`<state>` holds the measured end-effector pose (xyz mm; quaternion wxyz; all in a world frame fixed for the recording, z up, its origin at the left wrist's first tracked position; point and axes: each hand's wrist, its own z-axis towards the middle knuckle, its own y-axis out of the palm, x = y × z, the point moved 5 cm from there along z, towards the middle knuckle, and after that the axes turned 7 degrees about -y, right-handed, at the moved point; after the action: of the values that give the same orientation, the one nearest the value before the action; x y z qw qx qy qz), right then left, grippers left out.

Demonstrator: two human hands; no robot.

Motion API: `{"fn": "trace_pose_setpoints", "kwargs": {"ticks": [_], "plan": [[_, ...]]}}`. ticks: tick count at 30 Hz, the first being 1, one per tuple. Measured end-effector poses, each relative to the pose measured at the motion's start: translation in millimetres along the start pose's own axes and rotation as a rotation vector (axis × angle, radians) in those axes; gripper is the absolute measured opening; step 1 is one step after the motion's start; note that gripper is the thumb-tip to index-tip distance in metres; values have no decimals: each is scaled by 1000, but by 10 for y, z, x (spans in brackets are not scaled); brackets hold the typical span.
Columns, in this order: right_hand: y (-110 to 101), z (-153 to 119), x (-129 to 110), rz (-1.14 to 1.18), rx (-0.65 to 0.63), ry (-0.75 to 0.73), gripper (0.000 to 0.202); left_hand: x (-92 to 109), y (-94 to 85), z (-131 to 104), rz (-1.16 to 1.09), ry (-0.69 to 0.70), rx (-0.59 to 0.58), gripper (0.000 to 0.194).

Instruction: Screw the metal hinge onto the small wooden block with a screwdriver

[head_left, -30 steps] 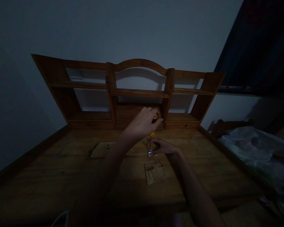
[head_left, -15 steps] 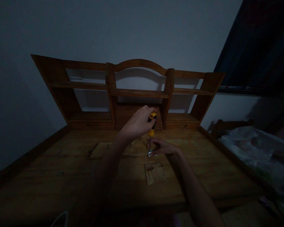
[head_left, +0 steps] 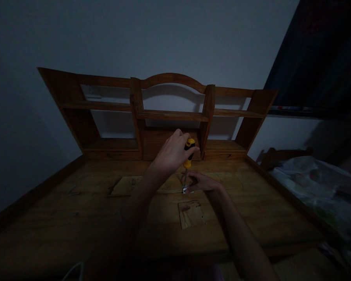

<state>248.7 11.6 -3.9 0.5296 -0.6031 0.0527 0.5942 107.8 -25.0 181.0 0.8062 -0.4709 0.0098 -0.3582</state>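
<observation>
Screwdriver [head_left: 188, 159] is gripped nearly upright by the left hand [head_left: 173, 151]; at its tip, a metal fitting [head_left: 185, 190] is held by the right hand [head_left: 202, 182].

Dim, bluish light; dark foreground; soft detail; edges stretched wide.

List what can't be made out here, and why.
Head view:
- screwdriver tip: too small and dim at the metal piece
- some fingers of the left hand: behind its back
- whatever the clear plastic covers: blurred, too dark
- lower end of the white cord: cut off by bottom edge
</observation>
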Motion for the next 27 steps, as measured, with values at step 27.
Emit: {"fn": "trace_pose_setpoints", "kwargs": {"ticks": [27], "plan": [[13,12,46,16,7,11,47,164,39,-55,97,128,-61,21]]}}
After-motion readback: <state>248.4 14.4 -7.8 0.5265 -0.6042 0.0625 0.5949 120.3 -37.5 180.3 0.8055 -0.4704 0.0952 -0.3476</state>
